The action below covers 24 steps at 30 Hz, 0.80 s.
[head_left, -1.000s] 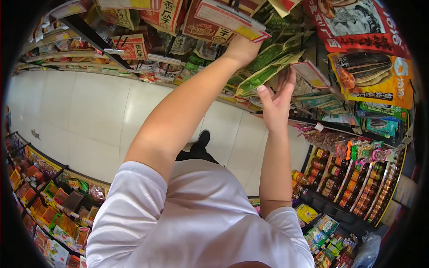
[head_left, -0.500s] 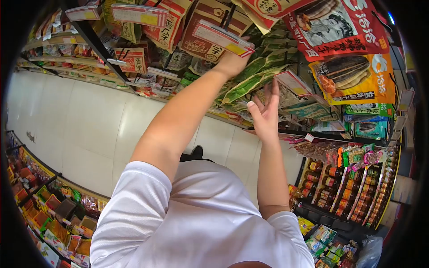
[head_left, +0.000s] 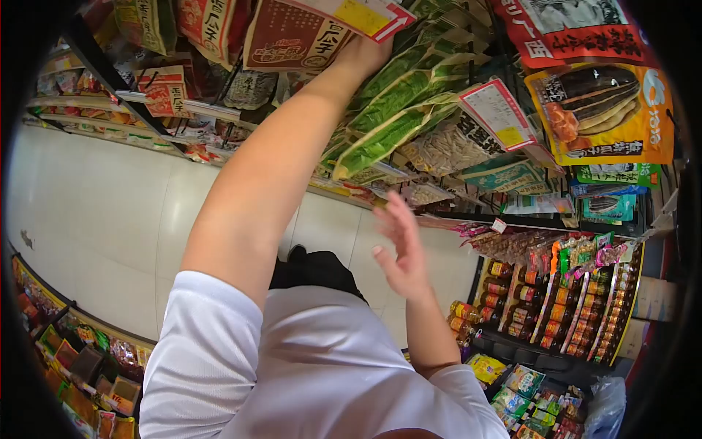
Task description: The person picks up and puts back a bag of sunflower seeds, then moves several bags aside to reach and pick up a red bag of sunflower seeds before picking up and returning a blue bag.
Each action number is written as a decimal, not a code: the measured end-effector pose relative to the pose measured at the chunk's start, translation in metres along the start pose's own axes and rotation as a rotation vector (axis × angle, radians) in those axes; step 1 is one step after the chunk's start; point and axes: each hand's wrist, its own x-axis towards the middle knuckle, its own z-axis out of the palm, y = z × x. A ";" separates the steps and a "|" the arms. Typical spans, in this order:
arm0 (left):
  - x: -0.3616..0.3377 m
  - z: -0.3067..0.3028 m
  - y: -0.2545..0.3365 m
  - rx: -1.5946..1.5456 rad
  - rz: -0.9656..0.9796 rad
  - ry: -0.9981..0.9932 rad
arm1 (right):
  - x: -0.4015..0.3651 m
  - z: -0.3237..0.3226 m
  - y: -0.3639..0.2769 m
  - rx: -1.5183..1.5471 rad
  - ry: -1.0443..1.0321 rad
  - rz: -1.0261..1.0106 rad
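My left hand (head_left: 365, 56) reaches up between a brown-red packet (head_left: 292, 40) and a row of green bags (head_left: 391, 139) hanging on the rack. Its fingers are hidden behind a price tag (head_left: 373, 14) and the bags, so their grip does not show. Lower down, over the floor and in front of the rack, my right hand (head_left: 402, 252) is held up, slightly blurred. Its thumb stands apart from the fingers, and nothing is in it. The hand is clear of the green bags and of a clear bag of pale seeds (head_left: 447, 146) above it.
Red and yellow sunflower seed bags (head_left: 603, 117) hang at the right. A second price tag (head_left: 497, 113) juts out beside the green bags. Bottled goods (head_left: 523, 314) fill a shelf at lower right. Packaged goods (head_left: 95, 358) line the lower left, across the tiled floor (head_left: 95, 197).
My right hand has come down and away from the hanging green bags toward my body. My left hand still reaches among the packets. The rack appears closer and shifted in view.
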 end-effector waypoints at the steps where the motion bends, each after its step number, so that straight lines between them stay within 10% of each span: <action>1: 0.003 0.005 -0.011 -0.003 0.003 0.002 | -0.010 0.003 0.015 -0.004 0.000 -0.002; 7: 0.034 0.027 -0.048 -0.136 0.665 0.179 | -0.056 0.022 0.105 -0.079 -0.153 0.277; 15: 0.079 0.030 -0.028 0.068 -0.117 0.073 | -0.087 0.018 0.172 -0.206 -0.281 0.528; 24: 0.104 0.057 -0.063 -0.095 0.274 0.297 | -0.094 0.006 0.203 -0.233 -0.318 0.643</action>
